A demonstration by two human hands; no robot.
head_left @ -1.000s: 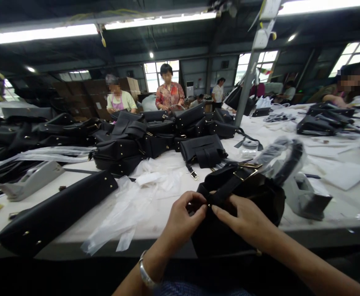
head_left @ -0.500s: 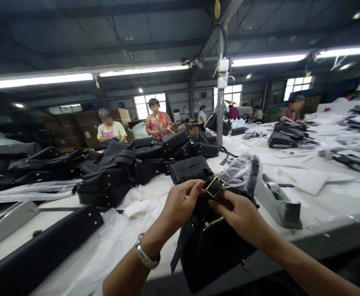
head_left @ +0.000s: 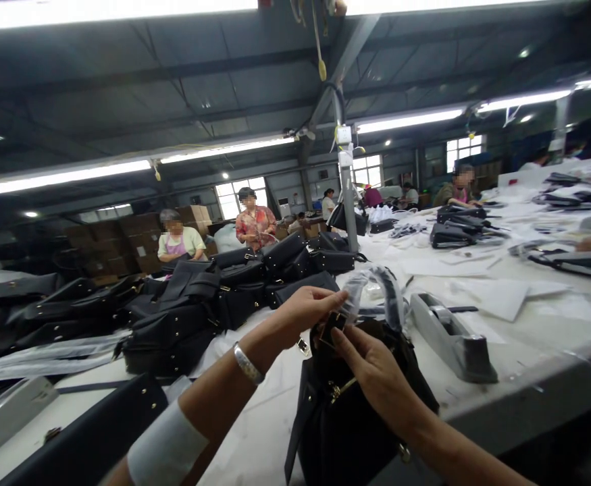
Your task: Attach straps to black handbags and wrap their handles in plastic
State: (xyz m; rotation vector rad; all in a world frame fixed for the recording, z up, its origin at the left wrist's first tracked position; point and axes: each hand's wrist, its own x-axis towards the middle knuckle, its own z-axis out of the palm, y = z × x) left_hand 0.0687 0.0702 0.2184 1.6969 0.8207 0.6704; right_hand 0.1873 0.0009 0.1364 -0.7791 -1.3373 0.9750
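Observation:
A black handbag with gold-coloured fittings stands at the table's near edge. My right hand pinches a short black strap with a square gold buckle at the bag's top. The fingers of my left hand are closed at the near end of the bag's plastic-wrapped handle; their tips are partly hidden. A bracelet circles my left wrist. On the bag's front a gold zipper shows, and a dark strap hangs down its left side.
A grey tape dispenser stands right of the bag. Black bags are heaped at the left, with a long black panel nearer me. White sheets lie at the right. Several people work beyond, one in a patterned shirt.
My left hand has shifted from the buckle strap to the wrapped handle. My right hand keeps the strap, and the buckle has tilted and moved lower left. The camera view has tipped upward.

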